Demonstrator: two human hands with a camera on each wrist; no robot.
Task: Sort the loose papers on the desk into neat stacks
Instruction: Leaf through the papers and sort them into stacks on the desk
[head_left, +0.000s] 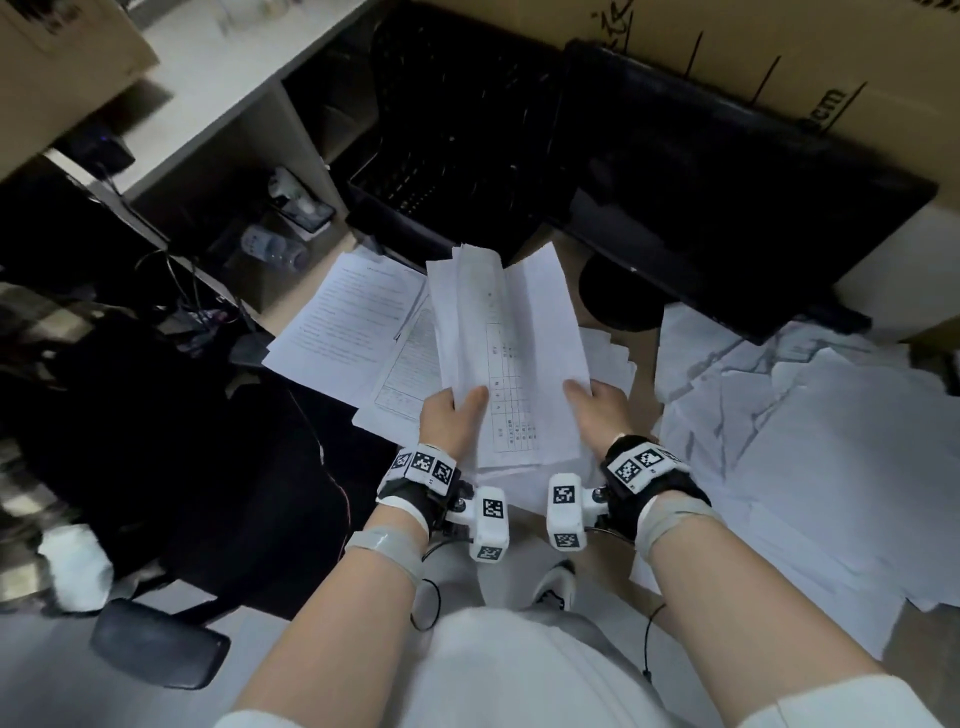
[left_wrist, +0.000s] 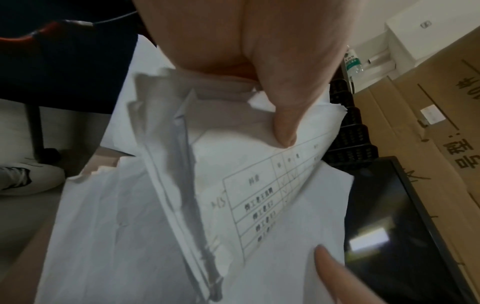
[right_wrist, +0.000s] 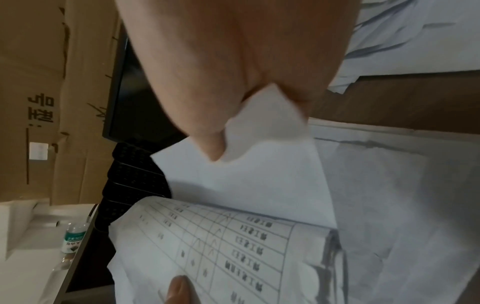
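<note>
A bundle of white papers (head_left: 506, 332), its top sheet printed with a table, is held up over the desk between both hands. My left hand (head_left: 449, 413) grips its near left edge, thumb pressed on the printed sheet (left_wrist: 262, 197). My right hand (head_left: 597, 402) pinches the near right edge, thumb on top of the sheet (right_wrist: 259, 181). The sheets bow upward and their far ends are uneven. Printed pages (head_left: 343, 317) lie on the desk under and left of the bundle. Many loose blank sheets (head_left: 810, 441) are scattered over the desk's right side.
A dark monitor (head_left: 727, 187) leans at the back right with its round base (head_left: 621, 301) near the bundle's far end. Black mesh trays (head_left: 441, 156) stand behind the papers. Cardboard boxes (head_left: 831, 62) line the back. A black office chair (head_left: 156, 467) is at the left.
</note>
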